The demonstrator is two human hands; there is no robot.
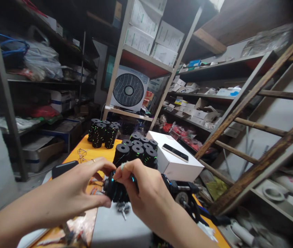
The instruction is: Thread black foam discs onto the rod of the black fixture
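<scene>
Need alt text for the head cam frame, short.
Two bare hands, left hand and right hand, pinch a black spool between them over an orange table. Behind stand more black spools and a white box with a phone on top; cluttered shelves surround.

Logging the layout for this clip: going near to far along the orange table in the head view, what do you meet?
Black spool in both hands → left hand and right hand holding it → near cluster of black spools → far cluster of black spools → white fan on the shelf.
</scene>
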